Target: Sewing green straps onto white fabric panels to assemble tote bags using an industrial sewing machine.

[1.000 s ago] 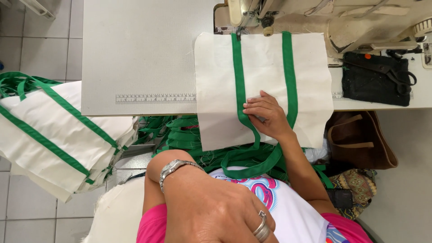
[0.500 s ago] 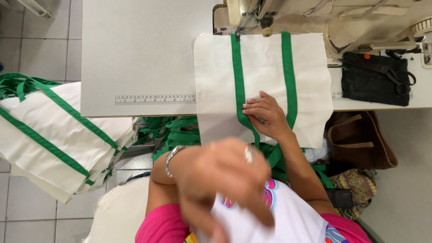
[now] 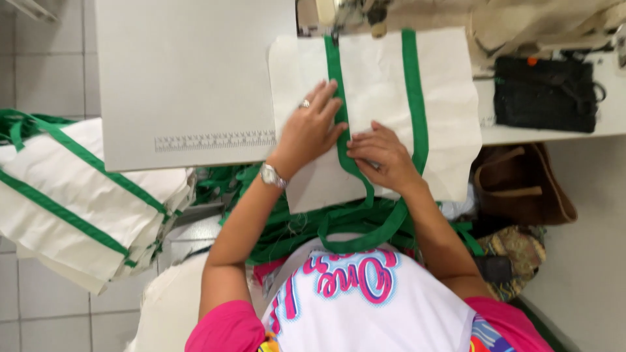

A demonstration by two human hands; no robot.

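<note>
A white fabric bag panel [image 3: 443, 98] with two green straps lies on the grey sewing table [image 3: 189, 65], its top edge under the sewing machine [image 3: 355, 10]. My left hand [image 3: 310, 127], with a ring and a wristwatch, lies flat on the panel, its fingertips pressing the left green strap [image 3: 336, 72]. My right hand [image 3: 381, 153] rests just to the right, fingers curled onto the same strap where it bends toward me. The strap's loop [image 3: 365, 238] hangs off the table edge over my lap.
A stack of white bags with green trim [image 3: 78, 195] lies at the left. A black pouch [image 3: 544, 94] sits on the table's right end, above a brown handbag [image 3: 521, 189]. A ruler strip [image 3: 215, 140] marks the table's near edge. Loose green straps [image 3: 287, 225] pile below it.
My left hand has risen from near my lap, passed close to the camera, and landed flat on the panel beside the right hand. The right hand stayed on the strap.
</note>
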